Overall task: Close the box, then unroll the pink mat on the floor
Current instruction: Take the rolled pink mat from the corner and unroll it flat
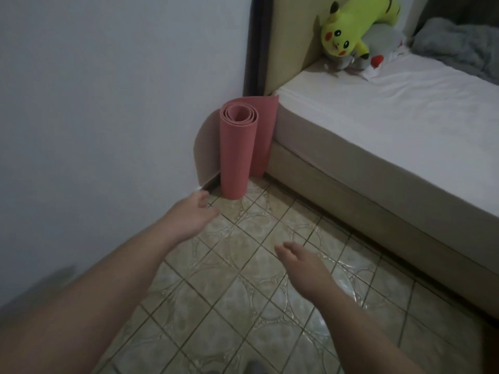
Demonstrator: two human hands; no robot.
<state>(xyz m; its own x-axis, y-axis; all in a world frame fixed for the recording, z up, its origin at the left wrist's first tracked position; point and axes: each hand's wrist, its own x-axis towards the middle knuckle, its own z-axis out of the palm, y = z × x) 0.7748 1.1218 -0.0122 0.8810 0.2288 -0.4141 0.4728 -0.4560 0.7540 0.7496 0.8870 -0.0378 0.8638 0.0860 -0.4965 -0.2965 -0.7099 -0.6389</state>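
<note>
Head view: the rolled pink mat [237, 149] stands upright on the tiled floor [243, 279] in the corner between wall [108, 103] and bed [378, 125]. Left hand [194, 214] reaches near its base, fingers relaxed, holding nothing; right hand [299, 263] hovers lower, fingers loosely spread.

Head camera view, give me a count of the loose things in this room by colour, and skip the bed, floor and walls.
Pink: 1, the rolled mat standing on end in the corner.
Yellow: 1, the plush toy on the bed.
Grey: 2, a second plush under the yellow one and a blanket.
Total: 4.
</note>
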